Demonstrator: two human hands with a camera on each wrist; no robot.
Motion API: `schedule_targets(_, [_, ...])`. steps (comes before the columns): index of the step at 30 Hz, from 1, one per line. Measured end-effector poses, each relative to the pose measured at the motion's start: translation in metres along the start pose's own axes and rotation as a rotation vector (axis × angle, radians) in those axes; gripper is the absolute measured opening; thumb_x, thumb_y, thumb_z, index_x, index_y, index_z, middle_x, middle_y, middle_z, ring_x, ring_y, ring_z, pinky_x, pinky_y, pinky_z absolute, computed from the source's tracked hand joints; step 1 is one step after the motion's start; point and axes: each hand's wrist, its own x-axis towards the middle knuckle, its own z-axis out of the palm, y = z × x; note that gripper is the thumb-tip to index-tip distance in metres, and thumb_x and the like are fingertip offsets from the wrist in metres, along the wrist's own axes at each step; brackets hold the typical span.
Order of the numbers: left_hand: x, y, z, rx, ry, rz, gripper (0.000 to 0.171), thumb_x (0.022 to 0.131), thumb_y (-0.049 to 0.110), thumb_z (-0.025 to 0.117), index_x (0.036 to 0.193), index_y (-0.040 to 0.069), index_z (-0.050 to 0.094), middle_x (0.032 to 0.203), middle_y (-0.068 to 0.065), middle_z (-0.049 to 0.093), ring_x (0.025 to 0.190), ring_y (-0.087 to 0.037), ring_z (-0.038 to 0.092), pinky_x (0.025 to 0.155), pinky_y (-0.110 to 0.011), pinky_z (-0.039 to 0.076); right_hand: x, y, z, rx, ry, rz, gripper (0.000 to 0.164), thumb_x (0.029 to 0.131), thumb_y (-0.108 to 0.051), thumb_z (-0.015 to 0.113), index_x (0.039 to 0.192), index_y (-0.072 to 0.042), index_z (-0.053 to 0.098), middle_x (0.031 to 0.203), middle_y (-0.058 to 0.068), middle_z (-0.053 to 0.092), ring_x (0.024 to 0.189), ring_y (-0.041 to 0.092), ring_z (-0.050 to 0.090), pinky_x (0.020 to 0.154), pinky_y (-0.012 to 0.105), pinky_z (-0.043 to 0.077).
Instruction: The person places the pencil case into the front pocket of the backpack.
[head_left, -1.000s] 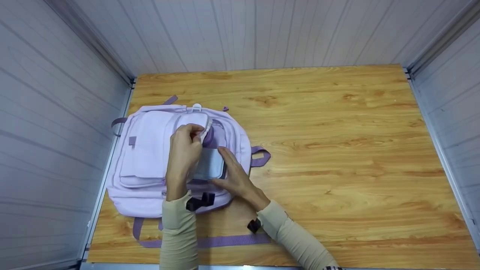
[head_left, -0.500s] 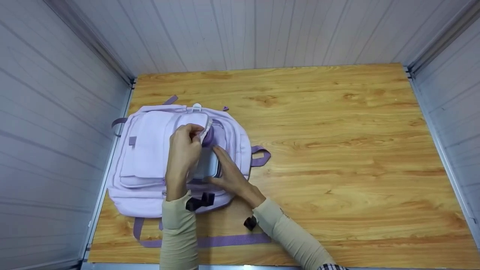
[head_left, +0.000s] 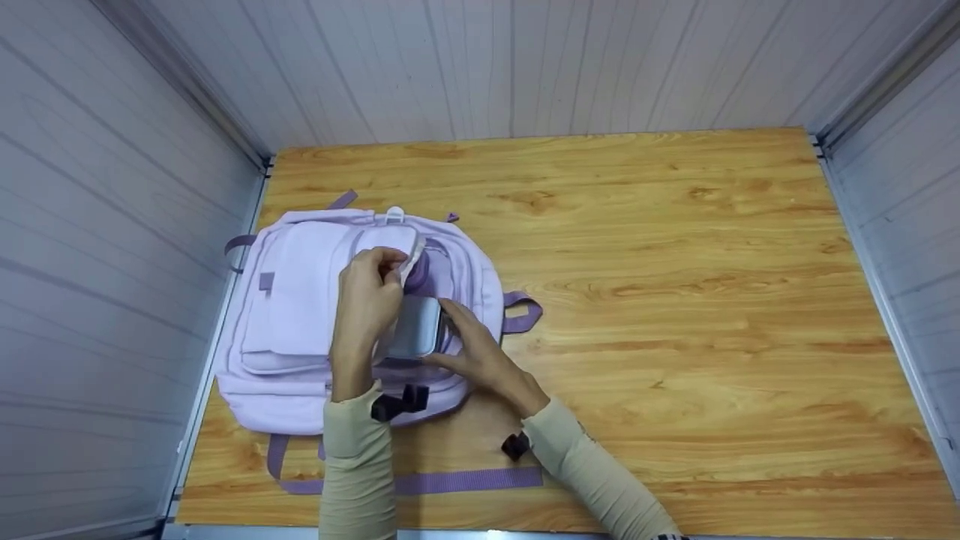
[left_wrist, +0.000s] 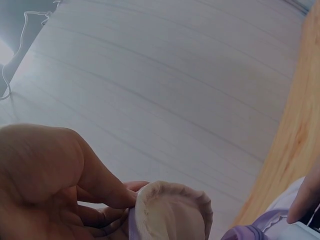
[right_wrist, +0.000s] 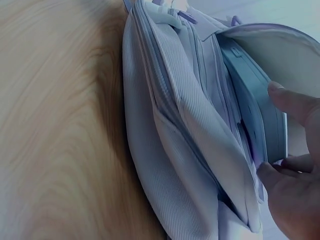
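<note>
A lilac backpack (head_left: pixel 300 300) lies flat on the left of the wooden table (head_left: pixel 637 300). My left hand (head_left: pixel 371 292) pinches the folded-back pocket flap (head_left: pixel 390 244) and holds it up; in the left wrist view the flap's gathered edge (left_wrist: pixel 172 207) sits between my fingers. My right hand (head_left: pixel 469 349) grips a flat grey-blue case (head_left: pixel 416 328) that sits partly inside the open pocket. The right wrist view shows the case (right_wrist: pixel 257 115) standing on edge in the pocket of the backpack (right_wrist: pixel 165 130), thumb and fingers (right_wrist: pixel 292 102) around its rim.
Purple straps (head_left: pixel 465 480) trail from the bag along the near table edge, and a side loop (head_left: pixel 521 311) sticks out to the right. Grey panel walls (head_left: pixel 112 225) close in the left, back and right sides.
The case has slid left, deeper into the pocket, and less of it shows. My right hand has followed and curled round its edge. The left hand stays on the flap.
</note>
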Motion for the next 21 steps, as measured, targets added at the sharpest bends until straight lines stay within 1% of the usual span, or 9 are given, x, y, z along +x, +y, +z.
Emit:
schedule_targets(3, [0.000,0.000,0.001,-0.003,-0.005,-0.002,0.024,0.086,-0.003,0.049,0.100,-0.001,0.068,0.090,-0.013,0.063,0.082,-0.024,0.057,0.074,-0.032,0.042,-0.001,0.000,-0.002,0.010,0.002,0.000,0.086,0.078,-0.023,0.079,0.145,0.005,0.032,0.145,0.019,0.039,0.134,0.026,0.040,0.109,0.034,0.036])
schedule_targets(6, [0.000,0.000,0.001,-0.008,-0.011,-0.006,0.024,0.086,-0.003,0.050,0.100,-0.001,0.069,0.090,-0.013,0.063,0.082,-0.024,0.056,0.073,-0.032,0.042,0.001,-0.002,-0.001,-0.005,0.001,0.013,0.085,0.078,-0.022,0.078,0.144,0.004,0.033,0.145,0.019,0.040,0.134,0.026,0.041,0.109,0.034,0.036])
schedule_targets(11, [0.000,-0.001,0.002,-0.004,-0.008,0.000,0.024,0.086,-0.003,0.050,0.100,-0.001,0.069,0.089,-0.013,0.062,0.082,-0.024,0.056,0.074,-0.033,0.042,0.007,-0.004,0.005,-0.034,-0.007,0.018,0.082,0.080,-0.021,0.077,0.144,0.005,0.033,0.145,0.020,0.040,0.134,0.026,0.041,0.109,0.035,0.036])
schedule_targets(16, [-0.002,-0.002,0.003,-0.010,-0.007,0.001,0.025,0.085,-0.004,0.048,0.100,-0.001,0.069,0.089,-0.012,0.062,0.081,-0.023,0.056,0.074,-0.032,0.042,0.013,-0.004,0.014,-0.035,-0.011,0.001,0.078,0.081,-0.014,0.074,0.144,0.006,0.032,0.144,0.021,0.041,0.132,0.027,0.042,0.108,0.035,0.037])
schedule_targets(21, [-0.003,-0.003,0.005,-0.021,-0.013,-0.009,0.026,0.086,-0.003,0.048,0.101,0.000,0.069,0.091,-0.012,0.062,0.083,-0.023,0.056,0.075,-0.032,0.042,0.019,-0.004,0.022,-0.021,0.001,-0.044,0.078,0.078,-0.009,0.073,0.143,0.007,0.033,0.143,0.020,0.042,0.133,0.027,0.041,0.108,0.032,0.038])
